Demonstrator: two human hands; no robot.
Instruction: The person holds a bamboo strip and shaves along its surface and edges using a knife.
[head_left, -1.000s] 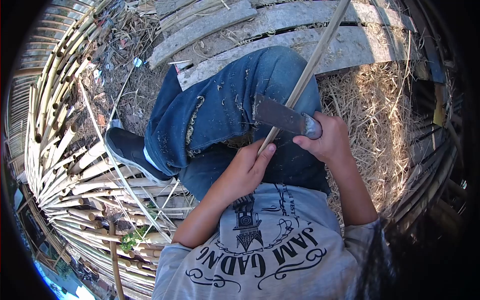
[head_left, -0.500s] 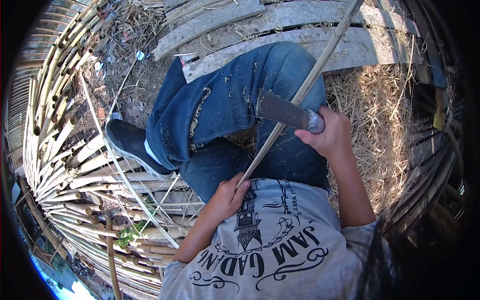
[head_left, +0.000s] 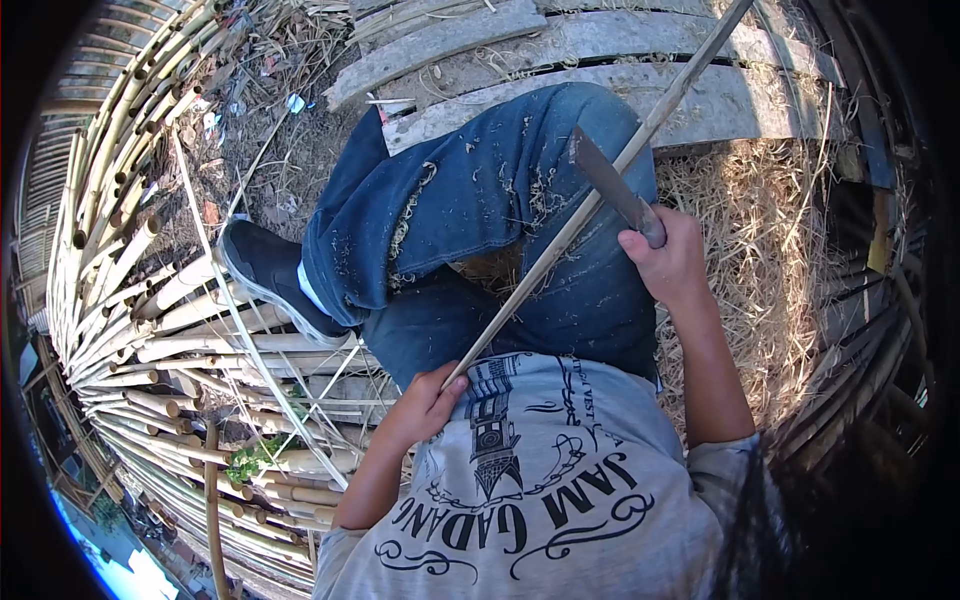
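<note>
A long bamboo strip (head_left: 548, 262) slants from my waist up over my raised knee and out past the top edge. Near its lower end my left hand (head_left: 428, 402) is closed around it, against my shirt. In my right hand (head_left: 668, 250) is a broad-bladed knife (head_left: 607, 178), gripped by its handle, beside my knee. Its dark blade lies across the strip, pointing up and to the left; whether its edge touches the strip I cannot tell. Pale shavings cling to my jeans (head_left: 455, 195).
Stacked bamboo poles (head_left: 170, 405) fan out at the left, with thin strips (head_left: 225, 290) leaning across them. Weathered wooden planks (head_left: 590, 40) lie ahead of me. A thick heap of shavings (head_left: 745, 260) covers the ground at my right.
The knife has tilted, its tip swinging up and to the right as its blade turned more edge-on. The strip and my left hand have shifted slightly in view.
</note>
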